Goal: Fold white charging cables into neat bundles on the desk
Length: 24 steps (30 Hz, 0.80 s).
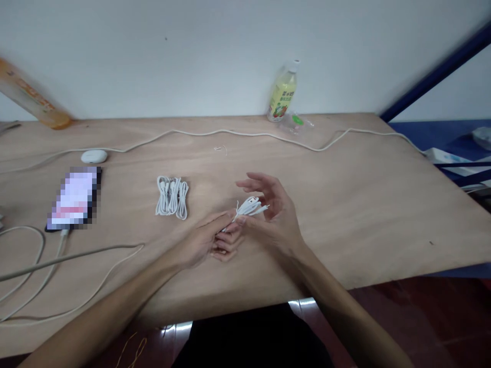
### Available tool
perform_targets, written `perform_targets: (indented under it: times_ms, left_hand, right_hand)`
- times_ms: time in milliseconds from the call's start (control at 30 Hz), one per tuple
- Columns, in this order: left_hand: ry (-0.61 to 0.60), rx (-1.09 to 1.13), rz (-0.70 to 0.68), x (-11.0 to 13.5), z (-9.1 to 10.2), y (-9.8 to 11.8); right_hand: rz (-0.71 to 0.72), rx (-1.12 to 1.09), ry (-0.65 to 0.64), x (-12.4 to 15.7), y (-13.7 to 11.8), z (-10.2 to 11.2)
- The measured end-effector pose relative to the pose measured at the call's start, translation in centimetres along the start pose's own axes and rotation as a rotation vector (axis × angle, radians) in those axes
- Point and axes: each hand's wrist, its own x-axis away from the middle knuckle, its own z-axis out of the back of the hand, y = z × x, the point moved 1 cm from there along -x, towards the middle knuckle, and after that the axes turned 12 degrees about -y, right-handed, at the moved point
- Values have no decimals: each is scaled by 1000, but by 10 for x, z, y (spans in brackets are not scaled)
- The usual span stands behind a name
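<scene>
Toward the worktop's (376, 204) front edge, my left hand (213, 237) grips a white cable bundle (250, 205); my right hand (279, 212) curls open beside its loops. Coiled cables (172, 198) lie leftward; a yellow-labelled bottle (283, 94) stands at the back edge.

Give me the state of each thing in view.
Held cable bundle: coiled
Left hand: closed on it
Right hand: open
Lying cable bundles: coiled, side by side
Phone: screen lit, plugged in
White case: shut
Yellow bottle: standing
Orange bottle: standing
Long white cable: uncoiled
Clear wrapper: crumpled
</scene>
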Motion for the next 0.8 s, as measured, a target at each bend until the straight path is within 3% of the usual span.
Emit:
perform_targets:
  times_ms: [200, 433, 667, 800]
  left_hand:
    - [-119, 141, 93, 5, -3, 5]
    - [-149, 266, 98, 6, 3, 5]
    - [-43, 113, 102, 2, 1, 2]
    - [141, -193, -81, -3, 2, -4]
  right_hand:
    - [-4, -120, -35, 3, -3, -7]
    - [51, 80, 83, 5, 3, -8]
    - [104, 200, 149, 6, 7, -8]
    - [83, 239, 174, 7, 6, -11]
